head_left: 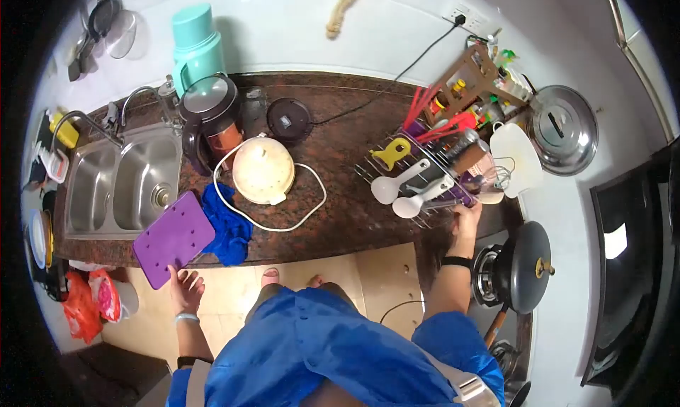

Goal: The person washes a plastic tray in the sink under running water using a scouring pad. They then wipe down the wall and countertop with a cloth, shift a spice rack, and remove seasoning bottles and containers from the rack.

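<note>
At the counter's front left, my left hand (185, 289) has its fingers apart, with the thumb at the lower edge of a purple board (177, 238) dotted with small dark spots. One corner of this board juts past the counter edge. Beside it lies a crumpled blue cloth (228, 231). My right hand (465, 220) grips the near end of a wire dish rack (423, 221) with purple parts; its fingertips are partly hidden. On the rack are two white ladles (387, 189) (409, 206), a yellow peeler-like tool (390, 153) and a whisk (503, 174).
A round cream appliance (263, 170) with a white cord, a dark jug (210, 123) and its round base (289, 119) stand mid-counter. The double sink (145, 182) is left. A covered wok (530, 267) sits on the stove at right; a steel lid (563, 131) leans behind.
</note>
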Motion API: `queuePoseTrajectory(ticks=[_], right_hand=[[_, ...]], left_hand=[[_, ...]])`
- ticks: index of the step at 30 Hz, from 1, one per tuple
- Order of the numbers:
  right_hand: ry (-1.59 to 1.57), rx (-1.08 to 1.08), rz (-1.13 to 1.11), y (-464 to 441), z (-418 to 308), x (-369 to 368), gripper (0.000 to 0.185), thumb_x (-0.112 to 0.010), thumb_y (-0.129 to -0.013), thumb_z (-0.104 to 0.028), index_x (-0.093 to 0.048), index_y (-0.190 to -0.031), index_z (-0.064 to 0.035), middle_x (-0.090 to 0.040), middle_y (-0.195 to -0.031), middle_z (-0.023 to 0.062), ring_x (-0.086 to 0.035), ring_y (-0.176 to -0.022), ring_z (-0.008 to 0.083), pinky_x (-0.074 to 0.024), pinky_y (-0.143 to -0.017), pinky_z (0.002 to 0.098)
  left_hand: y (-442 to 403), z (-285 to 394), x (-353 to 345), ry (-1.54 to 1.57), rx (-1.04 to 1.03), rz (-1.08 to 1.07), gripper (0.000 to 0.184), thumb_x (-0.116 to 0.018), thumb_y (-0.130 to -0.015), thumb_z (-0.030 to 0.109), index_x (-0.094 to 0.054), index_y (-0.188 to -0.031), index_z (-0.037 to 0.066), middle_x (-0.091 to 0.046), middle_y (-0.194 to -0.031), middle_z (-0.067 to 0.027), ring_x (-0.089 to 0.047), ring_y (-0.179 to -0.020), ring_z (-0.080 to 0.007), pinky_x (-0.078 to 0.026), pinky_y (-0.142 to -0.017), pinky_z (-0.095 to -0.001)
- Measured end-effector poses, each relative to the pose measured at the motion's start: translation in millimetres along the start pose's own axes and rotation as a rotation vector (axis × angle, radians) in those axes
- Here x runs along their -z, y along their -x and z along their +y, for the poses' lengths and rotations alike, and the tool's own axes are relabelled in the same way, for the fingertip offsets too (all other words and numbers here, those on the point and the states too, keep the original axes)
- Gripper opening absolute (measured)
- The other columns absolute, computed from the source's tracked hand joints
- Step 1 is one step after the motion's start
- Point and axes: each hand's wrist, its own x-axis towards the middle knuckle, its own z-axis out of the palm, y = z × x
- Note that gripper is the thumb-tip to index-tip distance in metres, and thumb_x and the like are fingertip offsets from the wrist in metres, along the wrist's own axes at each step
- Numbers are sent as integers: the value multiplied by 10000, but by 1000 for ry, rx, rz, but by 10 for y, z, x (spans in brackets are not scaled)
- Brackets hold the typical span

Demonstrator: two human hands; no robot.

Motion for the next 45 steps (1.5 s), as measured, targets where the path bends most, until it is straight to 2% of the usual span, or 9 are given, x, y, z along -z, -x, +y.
queuePoseTrajectory(ticks=[5,11,15,24,27,32,37,40,45], right_hand=[[7,-8,80,-206,138,478,401,-557,-556,117,-549,-939,-3,-597,-813,62,-571,-639,182,-458,-538,294],[185,-28,189,-444,76,1263,647,-545,-560,96,-521,-1190,-49,-589,-981,57,-565,-822,216,-487,-680,321],[142,6,240,-497,44,1594,845,-524,-549,121,-412,-1363,-76,-572,-1147,95,-560,-1004,263,-468,-877,355],[395,317,641,-380,239,1501,682,-597,-693,102,-404,-1342,21,-535,-1225,126,-529,-1045,236,-412,-955,349],[232,427,949,254,153,766,475,-610,-775,37,-495,-1236,39,-551,-1173,123,-531,-1014,239,-422,-941,356],[159,553,303,1043,323,-851,11,-562,-897,-64,-566,-905,-69,-577,-847,31,-490,-669,80,-391,-562,227],[-567,-322,-681,1827,-630,-2506,504,-635,-891,-281,-468,-1289,-21,-628,-1036,147,-617,-925,199,-516,-827,332],[-247,96,-673,1684,-762,-2760,381,-583,-916,-177,-527,-1261,-24,-628,-1079,81,-589,-990,178,-475,-895,297],[-78,-85,-666,143,-481,-2607,213,-606,-898,-184,-660,-1015,-14,-646,-955,42,-579,-870,128,-470,-788,286]], left_hand=[[330,-81,-184,-595,-106,-17,530,-620,-859,540,-598,-946,17,-644,-752,-95,-611,-581,-163,-488,-520,-267],[411,-190,-974,-1216,-1225,-280,621,-788,-718,195,-529,-1255,21,-505,-1306,-209,-513,-1175,-368,-437,-979,-415],[343,-171,-1298,-1491,-998,-143,919,-786,-692,341,-307,-1436,91,-400,-1354,-222,-563,-1072,-425,-504,-861,-460],[3,-110,-1384,-1222,-1296,-220,292,-689,-738,57,-613,-1014,-2,-547,-1175,-218,-578,-1006,-409,-497,-850,-421],[-32,75,-1432,-706,-893,-298,231,-615,-897,169,-559,-1049,5,-600,-977,-100,-579,-893,-177,-486,-804,-322],[770,580,-2007,-170,-851,-519,340,-531,-972,243,-458,-1227,32,-553,-1067,-62,-542,-928,-140,-474,-837,-293],[1123,446,-2545,-295,-990,-884,376,-549,-937,123,-449,-1280,9,-542,-1075,-56,-520,-958,-140,-448,-858,-289],[1409,489,-3002,-640,-812,-1131,389,-538,-934,60,-437,-1307,14,-537,-1060,-49,-543,-821,-107,-477,-718,-246],[1305,604,-3346,-615,-685,-998,501,-567,-926,60,-388,-1394,42,-563,-1174,-85,-649,-852,-134,-519,-671,-230]])
